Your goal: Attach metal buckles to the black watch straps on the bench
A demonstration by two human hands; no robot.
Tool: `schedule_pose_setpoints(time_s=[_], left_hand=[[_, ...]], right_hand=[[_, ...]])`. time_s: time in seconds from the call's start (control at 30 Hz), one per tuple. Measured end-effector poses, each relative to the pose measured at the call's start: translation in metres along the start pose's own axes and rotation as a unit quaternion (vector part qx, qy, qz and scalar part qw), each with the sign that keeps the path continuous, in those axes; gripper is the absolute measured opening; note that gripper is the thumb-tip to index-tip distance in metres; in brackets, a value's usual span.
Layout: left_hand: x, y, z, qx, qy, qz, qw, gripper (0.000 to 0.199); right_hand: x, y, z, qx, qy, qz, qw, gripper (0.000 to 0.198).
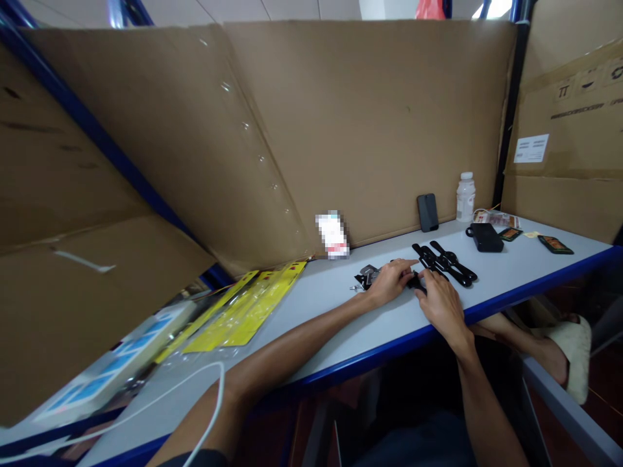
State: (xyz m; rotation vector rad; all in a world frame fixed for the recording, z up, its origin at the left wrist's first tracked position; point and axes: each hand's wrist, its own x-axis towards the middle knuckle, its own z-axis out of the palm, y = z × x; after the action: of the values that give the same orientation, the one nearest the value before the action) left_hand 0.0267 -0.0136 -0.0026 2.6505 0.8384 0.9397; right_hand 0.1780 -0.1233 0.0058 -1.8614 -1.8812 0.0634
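My left hand (392,282) is over the table with its fingers bent around one end of a small black part (415,283). My right hand (442,303) closes on the other end of that part, close to the table top. The fingers cover most of it, so its exact kind is not clear. Just past my hands lie several long black pieces with rounded ends and a wider middle (450,263), side by side. Left of my left hand sits a small pile of black and silver pieces (368,275).
Yellow-backed clear packages (263,305) and a white tray with blue patches (117,357) lie left. A white cable (221,383) crosses my left arm. Toward the back stand a blurred white phone-like object (333,235), a dark phone (427,213), a bottle (466,198) and a black case (487,238).
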Motion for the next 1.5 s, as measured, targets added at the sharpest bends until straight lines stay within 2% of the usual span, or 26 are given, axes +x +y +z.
schedule_pose_setpoints(time_s=[0.17, 0.43, 0.63, 0.77, 0.87, 1.07, 1.23, 1.37, 1.5], left_hand=[[0.004, -0.001, 0.003, -0.004, 0.008, -0.031, 0.999, 0.011], [0.005, 0.006, 0.003, -0.003, 0.001, -0.013, 1.000, 0.021], [0.003, 0.009, 0.002, -0.011, -0.003, -0.001, 1.000, 0.018], [0.004, 0.007, 0.003, -0.018, 0.012, -0.025, 0.999, 0.024], [0.004, 0.006, 0.003, -0.018, 0.020, -0.034, 0.999, 0.020], [0.003, 0.011, 0.001, 0.001, 0.007, -0.008, 1.000, 0.023], [0.003, 0.011, 0.004, -0.002, 0.006, 0.007, 1.000, 0.012], [0.003, 0.008, 0.006, -0.020, 0.016, -0.024, 0.999, 0.027], [0.004, 0.009, 0.003, -0.015, 0.014, -0.011, 1.000, 0.015]], right_hand=[[0.001, 0.000, 0.000, 0.002, 0.002, -0.003, 1.000, 0.029], [0.002, 0.000, -0.001, 0.006, 0.004, 0.007, 1.000, 0.031], [0.003, 0.001, 0.000, 0.000, 0.010, 0.005, 1.000, 0.028], [0.002, 0.002, 0.000, 0.002, 0.011, 0.003, 1.000, 0.031], [0.002, 0.002, 0.000, 0.007, 0.013, 0.002, 1.000, 0.033], [0.002, 0.001, -0.001, 0.007, 0.012, 0.004, 1.000, 0.033], [0.002, 0.001, -0.001, 0.014, 0.009, 0.009, 1.000, 0.037], [0.002, 0.002, 0.001, 0.015, 0.014, 0.008, 1.000, 0.040], [0.002, 0.002, 0.001, 0.015, 0.015, 0.009, 1.000, 0.038]])
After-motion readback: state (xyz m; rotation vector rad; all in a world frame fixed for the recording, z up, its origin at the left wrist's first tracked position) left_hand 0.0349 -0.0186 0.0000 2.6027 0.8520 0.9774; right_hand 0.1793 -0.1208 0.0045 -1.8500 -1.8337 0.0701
